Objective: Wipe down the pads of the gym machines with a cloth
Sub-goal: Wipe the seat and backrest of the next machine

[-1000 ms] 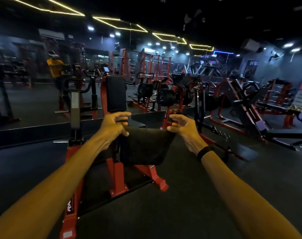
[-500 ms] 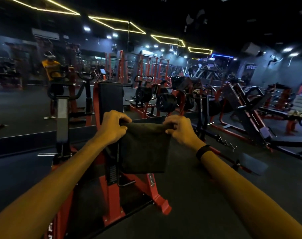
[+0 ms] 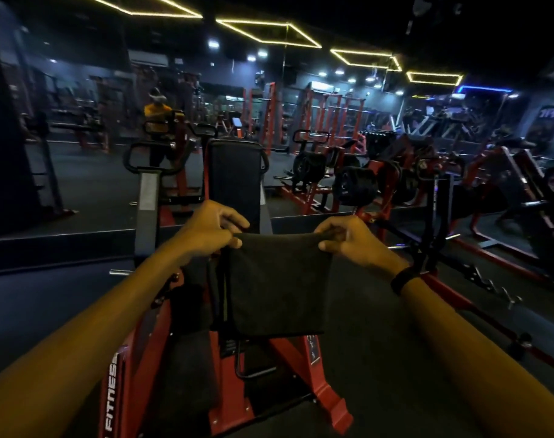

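Note:
A dark cloth point(image 3: 277, 286) hangs flat in front of me, held up by its two top corners. My left hand point(image 3: 211, 227) pinches the left corner and my right hand point(image 3: 348, 238) pinches the right corner. Behind the cloth stands a red machine with an upright black chest pad point(image 3: 234, 175). The pad's lower part and the seat below are hidden by the cloth. A black band sits on my right wrist.
The red frame point(image 3: 225, 406) of the machine spreads on the dark floor at my feet, with a grey handle post point(image 3: 147, 191) on its left. More red machines point(image 3: 380, 184) stand to the right. A wall mirror ahead shows a person in a yellow shirt point(image 3: 157, 112).
I have stepped closer to the machine and its pad looms larger. Both hands have spread the cloth out flat, and it hangs lower and straighter than before.

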{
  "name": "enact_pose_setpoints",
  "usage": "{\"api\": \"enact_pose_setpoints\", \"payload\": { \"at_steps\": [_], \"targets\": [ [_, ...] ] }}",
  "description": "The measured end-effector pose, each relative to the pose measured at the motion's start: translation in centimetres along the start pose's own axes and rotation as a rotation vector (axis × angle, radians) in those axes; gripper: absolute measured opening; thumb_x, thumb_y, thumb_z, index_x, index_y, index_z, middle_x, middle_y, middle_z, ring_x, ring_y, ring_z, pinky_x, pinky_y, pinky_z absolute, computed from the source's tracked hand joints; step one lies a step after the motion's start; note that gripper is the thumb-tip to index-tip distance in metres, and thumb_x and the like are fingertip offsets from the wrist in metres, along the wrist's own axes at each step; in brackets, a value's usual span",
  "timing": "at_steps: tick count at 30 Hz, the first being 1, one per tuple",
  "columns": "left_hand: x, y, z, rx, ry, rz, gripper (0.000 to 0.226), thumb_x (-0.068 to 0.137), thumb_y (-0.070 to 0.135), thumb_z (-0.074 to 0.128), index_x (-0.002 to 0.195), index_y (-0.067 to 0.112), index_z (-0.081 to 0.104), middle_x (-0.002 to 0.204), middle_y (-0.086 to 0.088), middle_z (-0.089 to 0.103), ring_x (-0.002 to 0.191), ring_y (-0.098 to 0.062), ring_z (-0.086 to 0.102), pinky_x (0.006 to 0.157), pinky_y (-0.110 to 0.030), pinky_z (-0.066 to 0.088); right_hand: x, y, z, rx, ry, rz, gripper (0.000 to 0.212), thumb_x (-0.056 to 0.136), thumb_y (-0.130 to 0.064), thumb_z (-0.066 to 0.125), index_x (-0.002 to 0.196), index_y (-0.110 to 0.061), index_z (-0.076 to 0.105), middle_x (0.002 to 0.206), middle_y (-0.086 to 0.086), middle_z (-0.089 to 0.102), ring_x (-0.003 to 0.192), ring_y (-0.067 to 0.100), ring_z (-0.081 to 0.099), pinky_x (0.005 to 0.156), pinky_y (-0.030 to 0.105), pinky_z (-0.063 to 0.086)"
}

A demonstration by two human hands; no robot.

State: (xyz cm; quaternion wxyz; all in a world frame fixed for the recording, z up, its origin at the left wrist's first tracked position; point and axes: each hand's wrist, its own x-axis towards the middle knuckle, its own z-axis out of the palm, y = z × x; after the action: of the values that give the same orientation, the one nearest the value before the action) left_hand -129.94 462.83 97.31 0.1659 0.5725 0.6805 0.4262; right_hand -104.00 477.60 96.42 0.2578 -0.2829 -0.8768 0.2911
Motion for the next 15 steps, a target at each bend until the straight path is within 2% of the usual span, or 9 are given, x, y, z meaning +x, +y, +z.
{"api": "enact_pose_setpoints", "payload": {
  "at_steps": [3, 6, 8, 9, 11, 13, 15],
  "targets": [
    [3.1, -0.5, 0.3, -0.082, -0.08, -0.146, 0.034, 0.072, -0.02, 0.066, 0.091, 0.007, 0.075, 0.062, 0.004, 0.071, 0.068, -0.005, 0.067, 0.065, -0.015, 0.052, 2.9, 1.7, -1.8, 0.165, -0.185, 0.065, 0.019, 0.088, 0.005, 0.068, 0.106, -0.001, 0.068, 0.103, 0.011, 0.073, 0.09, 0.016, 0.072, 0.066, 0.023, 0.057],
    [6.8, -1.4, 1.5, -0.095, -0.078, -0.227, 0.036, 0.07, -0.021, 0.051, 0.092, -0.006, 0.075, 0.056, 0.006, 0.067, 0.067, -0.008, 0.062, 0.065, -0.015, 0.048, 6.7, 3.5, -1.4, 0.191, -0.192, 0.086, 0.019, 0.089, 0.006, 0.065, 0.108, 0.002, 0.068, 0.103, 0.013, 0.073, 0.09, 0.014, 0.071, 0.067, 0.018, 0.054],
    [9.5, -3.6, 3.1, -0.083, -0.011, -0.308, 0.035, 0.074, -0.019, 0.049, 0.097, -0.009, 0.074, 0.066, 0.003, 0.071, 0.078, -0.013, 0.063, 0.077, -0.022, 0.052, 10.0, 5.4, 0.5, 0.124, -0.165, 0.086, 0.018, 0.09, 0.005, 0.065, 0.107, 0.001, 0.069, 0.106, 0.015, 0.072, 0.098, 0.021, 0.07, 0.074, 0.023, 0.057],
    [10.6, -5.3, 4.2, -0.046, 0.026, -0.348, 0.034, 0.077, -0.016, 0.055, 0.104, -0.006, 0.073, 0.08, -0.002, 0.073, 0.089, -0.018, 0.065, 0.086, -0.029, 0.053, 11.6, 7.1, 2.1, 0.075, -0.17, 0.094, 0.018, 0.091, 0.003, 0.065, 0.109, 0.001, 0.068, 0.109, 0.017, 0.071, 0.103, 0.025, 0.069, 0.082, 0.029, 0.059],
    [10.7, -8.7, 6.3, 0.02, 0.055, -0.397, 0.05, 0.079, -0.004, 0.072, 0.126, 0.007, 0.065, 0.112, -0.006, 0.068, 0.11, -0.025, 0.062, 0.098, -0.037, 0.05, 13.0, 9.6, 5.4, -0.036, -0.228, 0.133, 0.031, 0.095, -0.012, 0.067, 0.125, -0.004, 0.063, 0.125, 0.016, 0.065, 0.117, 0.027, 0.062, 0.1, 0.037, 0.052],
    [9.7, -11.5, 8.3, 0.031, 0.061, -0.398, 0.062, 0.081, 0.009, 0.079, 0.137, 0.019, 0.055, 0.118, 0.0, 0.063, 0.115, -0.024, 0.06, 0.098, -0.035, 0.047, 13.2, 11.7, 9.2, -0.109, -0.342, 0.123, 0.056, 0.096, -0.039, 0.066, 0.143, -0.014, 0.05, 0.143, 0.011, 0.054, 0.131, 0.027, 0.052, 0.109, 0.04, 0.043],
    [9.0, -13.8, 9.9, -0.008, 0.1, -0.396, 0.061, 0.083, 0.025, 0.079, 0.138, 0.021, 0.054, 0.121, -0.001, 0.064, 0.118, -0.026, 0.061, 0.099, -0.036, 0.046, 12.8, 13.0, 12.8, -0.224, -0.385, 0.056, 0.075, 0.091, -0.066, 0.056, 0.151, -0.022, 0.04, 0.155, 0.01, 0.04, 0.142, 0.031, 0.038, 0.115, 0.05, 0.034]
  ]
}}
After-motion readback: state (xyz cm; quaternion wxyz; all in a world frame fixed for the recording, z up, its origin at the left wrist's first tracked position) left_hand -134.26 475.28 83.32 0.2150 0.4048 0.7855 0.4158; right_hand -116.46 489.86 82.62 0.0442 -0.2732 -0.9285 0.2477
